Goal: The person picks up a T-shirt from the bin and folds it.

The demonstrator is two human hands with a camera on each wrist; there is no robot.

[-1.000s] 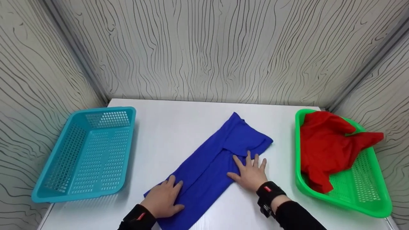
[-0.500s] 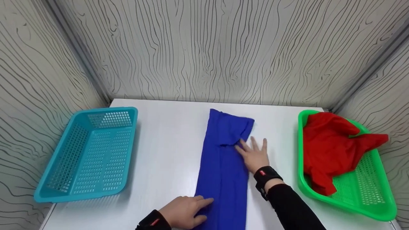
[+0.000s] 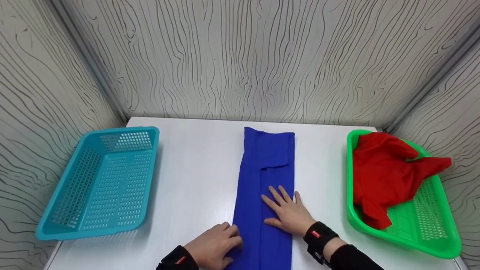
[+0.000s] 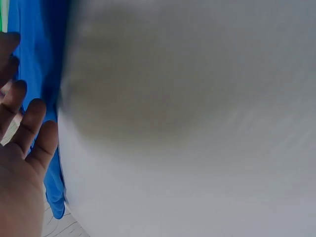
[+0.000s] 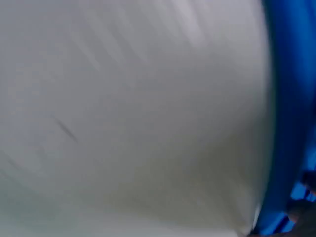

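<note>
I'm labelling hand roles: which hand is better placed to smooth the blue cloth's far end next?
Probably the right hand: it lies spread on the blue cloth, nearer that end than the left hand.

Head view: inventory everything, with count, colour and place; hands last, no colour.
Blue cloth: 1, blue, mid-table
Green basket: 1, green, table's right
Red cloth: 1, red, in green basket
Teal basket: 1, teal, table's left
Table: 1, white, below
Walls: 3, pale, dark-lined, around table
Corner strips: 2, grey, between walls
Wristbands: 2, black, both wrists
Sleeve: 1, black, right arm
Left hand: 1, at blue cloth's left edge
Right hand: 1, on blue cloth
</note>
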